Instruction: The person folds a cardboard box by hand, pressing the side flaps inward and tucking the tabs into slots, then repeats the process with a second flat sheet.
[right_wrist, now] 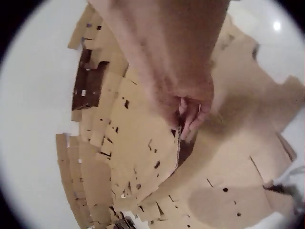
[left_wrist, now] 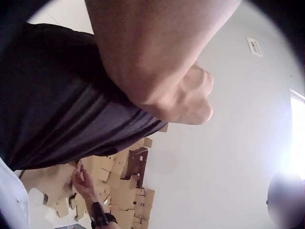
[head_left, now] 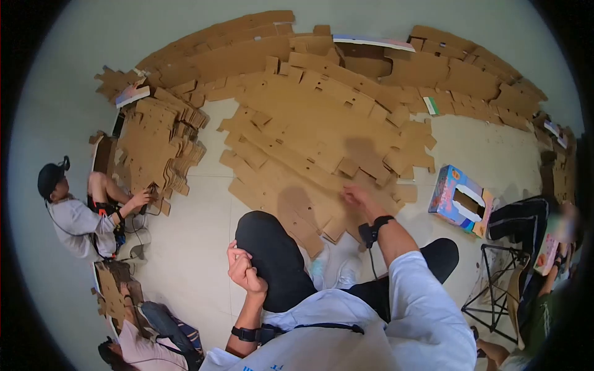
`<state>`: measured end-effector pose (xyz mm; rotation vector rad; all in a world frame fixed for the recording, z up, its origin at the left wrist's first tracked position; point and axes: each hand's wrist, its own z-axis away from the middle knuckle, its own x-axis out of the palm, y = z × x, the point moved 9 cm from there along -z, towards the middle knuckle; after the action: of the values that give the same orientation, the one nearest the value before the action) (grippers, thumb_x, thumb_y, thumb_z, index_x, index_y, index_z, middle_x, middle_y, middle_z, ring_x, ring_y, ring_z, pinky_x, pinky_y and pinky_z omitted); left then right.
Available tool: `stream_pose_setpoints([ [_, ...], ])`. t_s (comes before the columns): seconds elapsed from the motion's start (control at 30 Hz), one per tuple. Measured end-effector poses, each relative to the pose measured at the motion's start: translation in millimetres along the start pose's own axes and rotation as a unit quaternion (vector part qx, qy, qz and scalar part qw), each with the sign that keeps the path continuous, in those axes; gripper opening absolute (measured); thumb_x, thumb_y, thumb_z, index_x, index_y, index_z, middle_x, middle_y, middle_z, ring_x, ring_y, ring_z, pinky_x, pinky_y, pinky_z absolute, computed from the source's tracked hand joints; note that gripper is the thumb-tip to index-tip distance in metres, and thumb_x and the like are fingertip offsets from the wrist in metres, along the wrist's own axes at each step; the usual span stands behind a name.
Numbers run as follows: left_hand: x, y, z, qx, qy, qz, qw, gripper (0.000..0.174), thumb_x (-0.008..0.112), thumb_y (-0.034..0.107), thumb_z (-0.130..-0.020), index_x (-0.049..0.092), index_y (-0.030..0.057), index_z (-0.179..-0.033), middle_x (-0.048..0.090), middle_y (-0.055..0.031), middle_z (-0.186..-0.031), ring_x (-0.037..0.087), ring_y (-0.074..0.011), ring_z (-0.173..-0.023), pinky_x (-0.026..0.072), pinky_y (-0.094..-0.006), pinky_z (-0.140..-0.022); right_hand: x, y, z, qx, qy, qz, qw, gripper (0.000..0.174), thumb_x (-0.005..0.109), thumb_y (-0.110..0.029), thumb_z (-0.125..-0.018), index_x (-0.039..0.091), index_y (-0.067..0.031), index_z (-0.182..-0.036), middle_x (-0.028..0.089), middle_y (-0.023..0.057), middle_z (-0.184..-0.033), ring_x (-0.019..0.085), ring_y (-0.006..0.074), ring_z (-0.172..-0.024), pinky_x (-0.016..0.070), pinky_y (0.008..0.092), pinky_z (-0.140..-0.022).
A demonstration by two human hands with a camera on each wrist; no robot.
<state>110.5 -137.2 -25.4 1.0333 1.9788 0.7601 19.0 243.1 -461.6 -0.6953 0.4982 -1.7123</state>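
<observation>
Flattened brown cardboard sheets [head_left: 297, 117] lie overlapping on the floor before the person. The right hand [head_left: 359, 199] reaches down to their near part; in the right wrist view this hand [right_wrist: 188, 112] pinches the raised edge of one cardboard sheet [right_wrist: 143, 138], fingertips partly hidden. Beside the bent left knee in black cloth [head_left: 266, 247], the left hand [head_left: 246, 272] hangs with loosely curled fingers and holds nothing. The left wrist view shows the back of the left hand [left_wrist: 186, 98] against the dark trouser leg [left_wrist: 71, 109], its fingers mostly hidden.
A colourful box [head_left: 447, 196] with a cut-out opening sits at right, near a folding stool [head_left: 495, 297]. More cardboard is stacked at left [head_left: 151, 145] and along the wall [head_left: 241, 55]. Other people sit at the left and right edges. A cable hangs from the right wrist.
</observation>
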Motion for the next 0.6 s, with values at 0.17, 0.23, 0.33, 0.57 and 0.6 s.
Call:
stream_pose_setpoints([
  [0.17, 4.9, 20.9, 1.1, 0.076, -0.065, -0.105, 0.989, 0.013, 0.049, 0.007, -0.058, 0.037, 0.0018, -0.056, 0.036, -0.0098, -0.057, 0.044, -0.0295, -0.069, 0.0422, -0.0581, -0.105, -18.1, -94.9, 59.7, -0.070, 0.071, -0.071, 0.992, 0.015, 0.065, -0.013, -0.099, 0.072, -0.0024, -0.105, 0.072, 0.0032, -0.082, 0.071, 0.0129, -0.076, 0.0542, 0.0246, -0.063],
  [0.23, 20.2, 43.8, 1.1, 0.126, -0.143, -0.135, 0.972, 0.008, 0.050, 0.001, -0.058, 0.043, 0.0003, -0.059, 0.040, -0.0133, -0.061, 0.048, -0.0330, -0.071, 0.0415, -0.0574, -0.108, 3.7, -143.6, 129.8, -0.112, 0.078, -0.150, 0.979, 0.014, 0.066, -0.013, -0.098, 0.073, -0.0027, -0.103, 0.073, 0.0035, -0.083, 0.072, 0.0124, -0.079, 0.0540, 0.0241, -0.063],
  [0.33, 64.2, 67.6, 15.1, 0.154, -0.280, -0.141, 0.937, 0.006, 0.057, 0.005, -0.063, 0.053, 0.0005, -0.061, 0.051, -0.0155, -0.063, 0.056, -0.0347, -0.077, 0.0438, -0.0547, -0.108, 61.6, -180.0, 250.2, -0.202, 0.047, -0.139, 0.968, 0.015, 0.067, -0.010, -0.096, 0.074, -0.0001, -0.106, 0.072, 0.0037, -0.084, 0.071, 0.0114, -0.074, 0.0519, 0.0220, -0.060],
  [0.57, 162.5, 65.8, 102.7, 0.036, -0.456, -0.025, 0.889, 0.083, 0.070, 0.017, -0.089, 0.029, 0.0024, -0.160, 0.031, -0.0221, -0.163, 0.037, -0.0389, -0.148, 0.0345, -0.0464, -0.120, 196.0, -181.5, 438.7, -0.375, -0.020, -0.039, 0.926, 0.017, 0.063, -0.009, -0.097, 0.075, 0.0015, -0.103, 0.076, 0.0207, -0.101, 0.078, 0.0187, -0.081, 0.0583, 0.0308, -0.075],
  [0.6, 163.9, 75.2, 97.9, 0.067, -0.377, -0.007, 0.924, 0.090, 0.072, 0.014, -0.090, 0.022, 0.0022, -0.164, 0.020, -0.0204, -0.171, 0.031, -0.0357, -0.154, 0.0308, -0.0445, -0.123, 208.9, -176.0, 443.6, -0.376, -0.020, -0.010, 0.926, 0.017, 0.064, -0.008, -0.095, 0.074, 0.0020, -0.105, 0.076, 0.0205, -0.104, 0.078, 0.0195, -0.083, 0.0587, 0.0310, -0.076],
])
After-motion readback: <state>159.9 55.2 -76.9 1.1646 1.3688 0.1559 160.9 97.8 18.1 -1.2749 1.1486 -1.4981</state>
